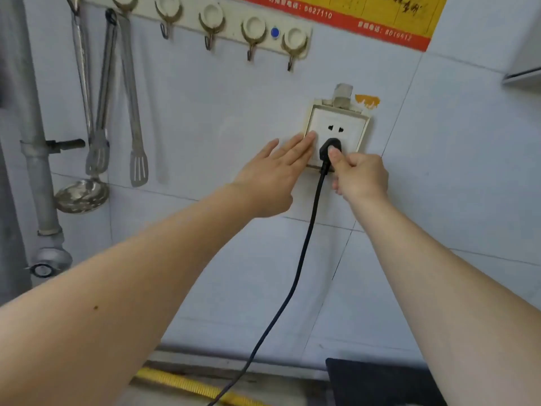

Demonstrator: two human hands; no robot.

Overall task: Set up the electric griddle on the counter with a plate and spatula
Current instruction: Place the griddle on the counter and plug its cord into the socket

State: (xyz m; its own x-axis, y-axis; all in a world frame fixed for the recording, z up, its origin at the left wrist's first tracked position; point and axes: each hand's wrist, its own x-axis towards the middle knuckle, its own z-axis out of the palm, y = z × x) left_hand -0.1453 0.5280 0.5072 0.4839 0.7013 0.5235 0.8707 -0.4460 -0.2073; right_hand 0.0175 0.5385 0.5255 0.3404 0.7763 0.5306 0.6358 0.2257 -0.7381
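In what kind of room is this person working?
Most likely a home kitchen. Metal cooking utensils, a slotted steel spatula and a perforated steel ladle, hang from a hook rail on the pale tiled wall. The right hand presses a black plug into a white wall socket.
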